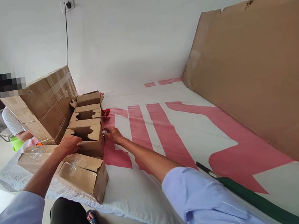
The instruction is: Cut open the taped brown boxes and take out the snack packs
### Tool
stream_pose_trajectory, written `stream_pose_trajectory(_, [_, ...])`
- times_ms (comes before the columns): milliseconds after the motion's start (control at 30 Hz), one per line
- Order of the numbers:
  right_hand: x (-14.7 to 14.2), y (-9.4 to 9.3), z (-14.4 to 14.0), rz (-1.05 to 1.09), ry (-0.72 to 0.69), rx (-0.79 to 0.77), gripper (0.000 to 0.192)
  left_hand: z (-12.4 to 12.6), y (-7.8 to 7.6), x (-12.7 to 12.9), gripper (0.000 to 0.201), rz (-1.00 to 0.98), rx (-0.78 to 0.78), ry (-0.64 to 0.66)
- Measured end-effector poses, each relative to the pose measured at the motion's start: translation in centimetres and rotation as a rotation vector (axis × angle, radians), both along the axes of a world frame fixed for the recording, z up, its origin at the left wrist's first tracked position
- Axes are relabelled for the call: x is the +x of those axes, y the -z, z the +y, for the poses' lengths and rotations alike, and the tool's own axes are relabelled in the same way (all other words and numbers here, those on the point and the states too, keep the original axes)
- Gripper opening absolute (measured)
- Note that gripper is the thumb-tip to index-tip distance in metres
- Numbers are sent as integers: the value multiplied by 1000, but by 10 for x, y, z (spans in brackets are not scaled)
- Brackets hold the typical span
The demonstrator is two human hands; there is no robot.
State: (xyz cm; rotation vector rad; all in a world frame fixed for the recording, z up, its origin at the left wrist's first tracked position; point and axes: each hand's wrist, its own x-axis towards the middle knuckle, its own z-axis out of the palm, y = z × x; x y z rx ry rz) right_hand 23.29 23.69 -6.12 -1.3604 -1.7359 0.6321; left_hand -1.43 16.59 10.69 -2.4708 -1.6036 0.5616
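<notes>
From my remote seat, I see my left hand (pixel 70 144) with bent fingers against the left side of an open cardboard box (pixel 91 148); I cannot tell if it grips. My right hand (pixel 113 135) pinches a small pale item (pixel 104 133), too small to identify, at the box's right wall. The box sits toward the left end of the red-and-white cloth (pixel 149 187), nearest in a row of open boxes (pixel 87 108). A taped cardboard carton (pixel 81 174) lies along the cloth's near edge, and stacked cartons (pixel 44 105) stand left of the row.
</notes>
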Motion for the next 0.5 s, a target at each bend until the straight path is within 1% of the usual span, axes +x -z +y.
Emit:
stream_pose_trajectory(33, [9, -2, -12, 13, 29, -10, 35, 0, 0, 1, 26, -9, 3, 1])
stream_pose_trajectory(100, [29, -5, -47, 43, 77, -22, 36, -1, -1, 2, 29, -24, 28, 23])
stream_pose_trajectory(167, [52, -5, -95, 74, 91, -18, 35, -3, -2, 5, 35, -34, 59, 48])
stream_pose_trajectory(233, [73, 0, -149, 99, 90, -12, 31, -4, -3, 12, 37, -32, 69, 48])
stream_pose_trajectory(300, [92, 10, -201, 115, 94, -12, 26, -5, -3, 23, 37, -24, 50, 34])
stream_pose_trajectory(367, [106, 26, -245, 114, 95, 11, 30, -3, -1, 34, 38, -9, 26, 17])
stream_pose_trajectory(433, [115, 43, -274, 79, 99, 51, 30, 0, 2, 43, 41, 13, 7, 0])
stream_pose_trajectory(500, [120, 57, -290, 42, 115, 107, 26, 4, 6, 48, 44, 36, 4, -19])
